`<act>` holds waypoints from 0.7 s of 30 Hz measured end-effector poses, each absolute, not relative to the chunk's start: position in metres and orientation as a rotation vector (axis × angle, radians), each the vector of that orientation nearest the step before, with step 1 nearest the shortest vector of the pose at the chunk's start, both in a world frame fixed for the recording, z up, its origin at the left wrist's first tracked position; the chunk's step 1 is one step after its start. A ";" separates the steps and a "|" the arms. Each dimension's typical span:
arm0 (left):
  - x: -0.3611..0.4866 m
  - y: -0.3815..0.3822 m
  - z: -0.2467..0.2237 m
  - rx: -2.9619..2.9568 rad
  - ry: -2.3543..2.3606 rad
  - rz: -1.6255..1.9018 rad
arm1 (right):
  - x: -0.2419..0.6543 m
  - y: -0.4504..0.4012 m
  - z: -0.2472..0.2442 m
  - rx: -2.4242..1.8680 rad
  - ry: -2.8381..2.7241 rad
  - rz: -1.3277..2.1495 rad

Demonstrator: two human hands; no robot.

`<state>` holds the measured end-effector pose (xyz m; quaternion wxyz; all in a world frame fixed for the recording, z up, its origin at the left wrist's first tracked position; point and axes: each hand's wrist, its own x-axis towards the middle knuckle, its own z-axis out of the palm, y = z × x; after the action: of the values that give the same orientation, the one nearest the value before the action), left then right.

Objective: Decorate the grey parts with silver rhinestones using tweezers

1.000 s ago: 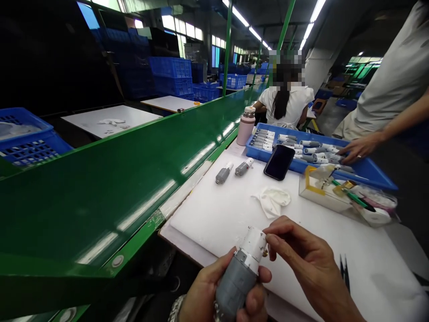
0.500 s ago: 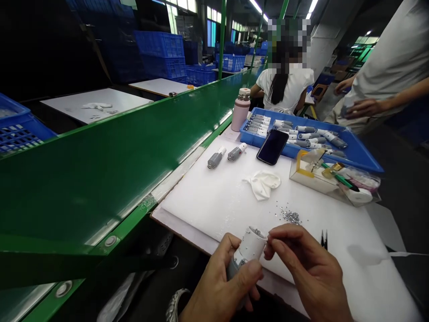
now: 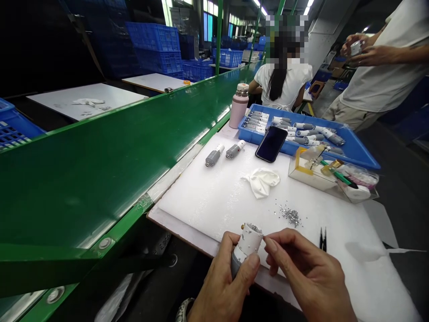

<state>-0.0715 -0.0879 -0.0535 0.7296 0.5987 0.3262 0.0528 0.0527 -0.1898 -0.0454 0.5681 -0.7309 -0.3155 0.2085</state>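
Note:
My left hand [image 3: 224, 281] is wrapped round a white and grey cylindrical part [image 3: 250, 240], its hollow white end tilted up. Small studs dot the white wall, and a brass-coloured bit shows at its left rim. My right hand [image 3: 301, 264] pinches thumb and forefinger together against the right side of that rim; whatever sits between the fingertips is too small to make out. Beyond my hands lies a scatter of tiny silvery pieces [image 3: 291, 216]. Black tweezers [image 3: 322, 239] rest just past my right hand.
A white cloth [image 3: 262, 182], a phone [image 3: 271, 144] and two similar parts [image 3: 214, 155] lie on the white board. Behind them stand a pink bottle [image 3: 239, 106], a blue tray [image 3: 362, 154] of parts and a tool box [image 3: 306, 175]. A green conveyor [image 3: 117, 165] runs along the left. Two people are nearby.
The cylindrical part has turned in my left hand, bringing the brass-coloured bit into view. My right fingertips stay by the rim. The standing person at right has raised both hands with a white part.

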 end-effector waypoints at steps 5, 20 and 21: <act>-0.071 -0.088 -0.060 1.344 0.744 0.116 | 0.054 -0.188 -0.047 -1.718 -0.692 0.630; -0.070 -0.088 -0.083 1.562 0.715 0.272 | 0.051 -0.178 -0.052 -1.770 -0.645 0.547; -0.070 -0.088 -0.085 1.586 0.724 0.266 | 0.052 -0.177 -0.052 -1.770 -0.662 0.538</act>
<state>-0.0704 -0.0881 -0.0849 0.6356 0.6942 0.3170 0.1164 0.0517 -0.1772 -0.0518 0.5549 -0.7495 -0.2802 0.2277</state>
